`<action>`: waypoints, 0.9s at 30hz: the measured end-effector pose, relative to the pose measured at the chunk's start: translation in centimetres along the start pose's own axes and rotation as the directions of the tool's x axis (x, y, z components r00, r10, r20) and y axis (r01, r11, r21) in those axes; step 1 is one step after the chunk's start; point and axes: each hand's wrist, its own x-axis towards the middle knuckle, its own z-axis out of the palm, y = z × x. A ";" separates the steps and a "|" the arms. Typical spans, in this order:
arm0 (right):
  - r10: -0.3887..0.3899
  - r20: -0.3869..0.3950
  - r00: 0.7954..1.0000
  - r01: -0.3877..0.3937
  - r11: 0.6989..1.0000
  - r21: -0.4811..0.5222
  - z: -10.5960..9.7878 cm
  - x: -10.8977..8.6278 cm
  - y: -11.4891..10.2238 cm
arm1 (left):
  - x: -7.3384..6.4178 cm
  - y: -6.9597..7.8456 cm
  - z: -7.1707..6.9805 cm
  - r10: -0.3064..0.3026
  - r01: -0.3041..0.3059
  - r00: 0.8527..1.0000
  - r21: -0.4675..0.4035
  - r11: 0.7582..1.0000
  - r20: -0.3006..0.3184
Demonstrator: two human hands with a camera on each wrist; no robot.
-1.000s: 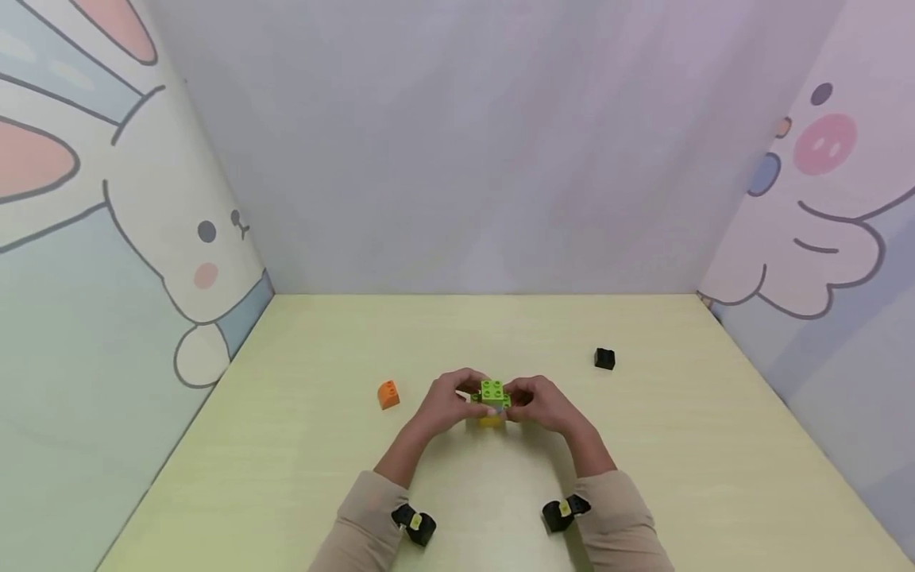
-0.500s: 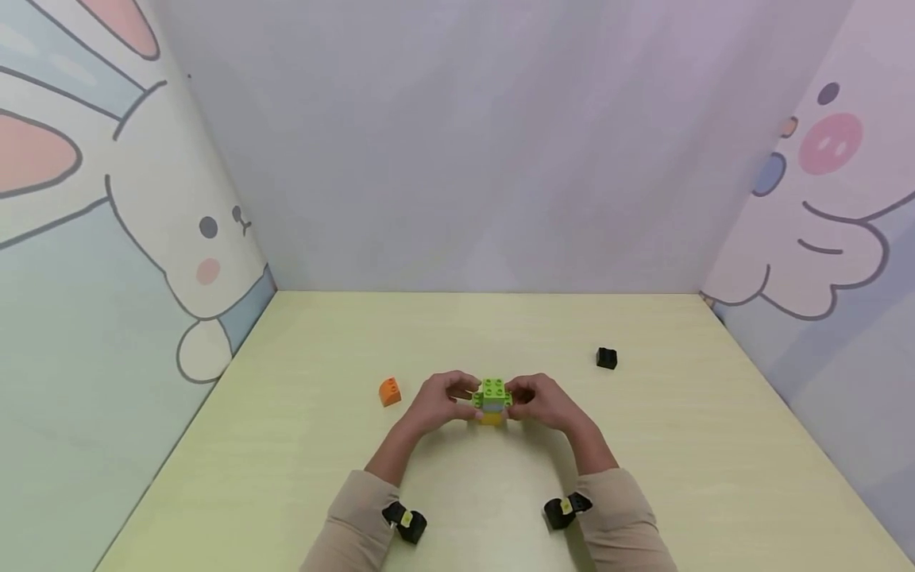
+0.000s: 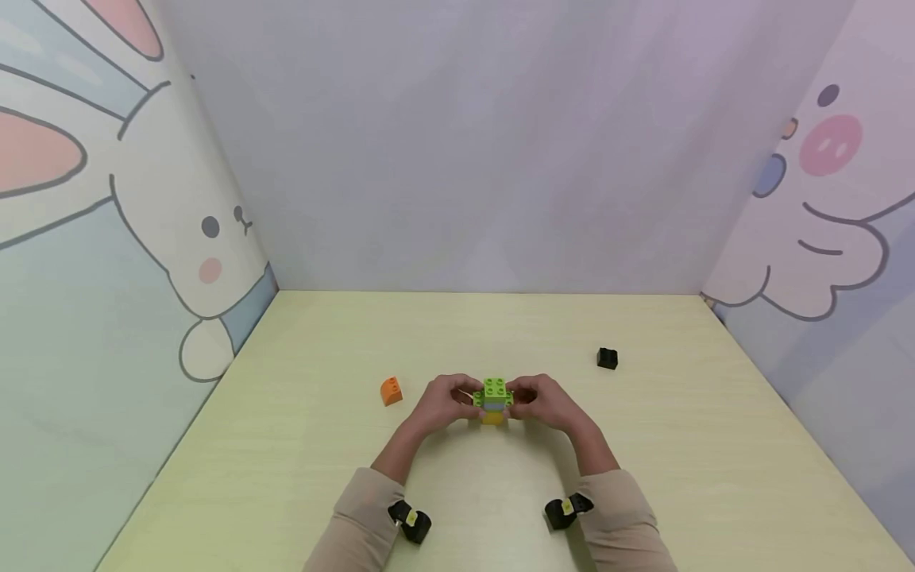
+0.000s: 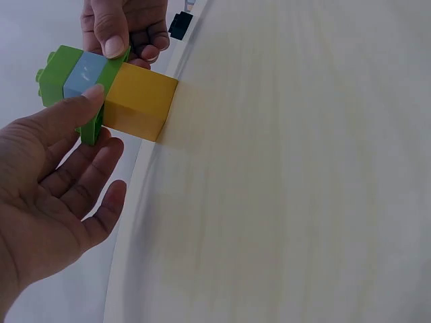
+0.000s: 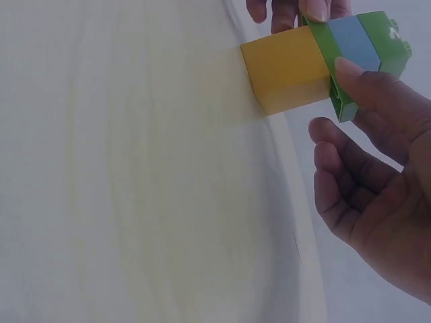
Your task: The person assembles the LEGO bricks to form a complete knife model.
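A small stack of toy building blocks stands upright on the table between both hands. At its bottom is a yellow block (image 4: 138, 101), with a wider green piece (image 5: 345, 111) above it jutting out on both sides. Over that sit a light blue block (image 4: 84, 73) and a studded green block (image 3: 495, 388) on top. My left hand (image 3: 439, 403) holds the stack's left side, thumb on the near face and fingertips at the jutting green end. From the right, my right hand (image 3: 546, 403) grips it likewise, its thumb (image 5: 349, 67) at the blue block's edge.
An orange block (image 3: 391, 391) with a curved side lies on the table (image 3: 322, 342) left of the hands. Farther back to the right is a black block (image 3: 608, 358). Fabric walls with cartoon animals border the table at the back and sides.
The left thumb has drawn back from the stack's front to its left side, so more of the light blue block shows. The right hand keeps its place; the head view has shifted slightly.
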 end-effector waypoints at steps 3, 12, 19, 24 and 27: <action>-0.006 0.001 1.000 0.006 1.000 0.004 -0.1 -0.1 -0.1 | 0.2 0.0 -0.1 -0.007 0.007 1.000 0.023 1.000 0.003; -0.052 -0.028 0.998 0.049 0.995 -0.086 -0.8 -1.0 0.0 | 0.4 0.1 -0.3 -0.008 0.007 1.000 0.063 0.998 0.025; 0.014 -0.071 0.997 -0.022 0.993 -0.115 -2.1 -1.8 0.5 | 0.4 0.3 -0.3 -0.003 0.001 1.000 0.075 0.997 0.031; 0.029 -0.103 0.994 -0.040 0.993 -0.111 -3.1 -2.5 1.0 | 0.4 0.2 -0.3 -0.012 0.010 0.999 0.071 0.997 0.036; 0.037 -0.116 0.993 -0.050 0.992 -0.112 -3.6 -2.7 1.3 | 0.4 0.2 -0.3 -0.020 0.017 0.999 0.065 0.998 0.038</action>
